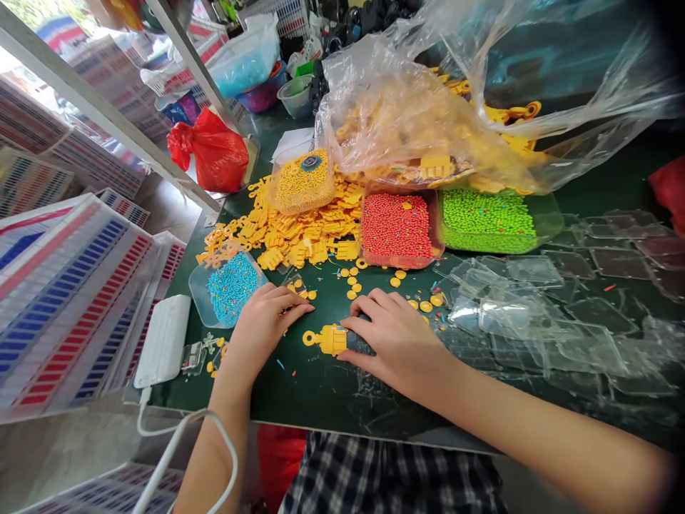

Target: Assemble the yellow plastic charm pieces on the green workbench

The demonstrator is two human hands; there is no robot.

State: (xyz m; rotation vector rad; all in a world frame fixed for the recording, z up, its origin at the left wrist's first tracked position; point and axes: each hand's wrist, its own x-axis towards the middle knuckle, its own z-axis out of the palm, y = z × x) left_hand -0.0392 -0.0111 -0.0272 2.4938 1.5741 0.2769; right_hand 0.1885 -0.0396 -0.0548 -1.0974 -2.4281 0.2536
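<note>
A yellow plastic piece with a ring at one end point(327, 339) lies flat on the dark green table. My right hand point(399, 343) grips its right edge, thumb below and index finger above. To the left, my left hand point(267, 318) rests on the table with its fingertips drawn together; whatever is in them, if anything, is hidden. Just beyond those fingers are a small clear plastic piece point(294, 283) and a few yellow discs. A tub of blue beads point(232, 289) stands beside my left hand. More yellow discs point(426, 306) lie past my right hand.
Tubs of red beads point(396, 225), green beads point(488, 220) and yellow beads point(304, 178) stand behind, the last on a heap of yellow pieces point(305, 239). Clear plastic plates point(503, 314) cover the right side. A white power bank point(163, 339) with a cable sits left, below a red bag point(217, 153).
</note>
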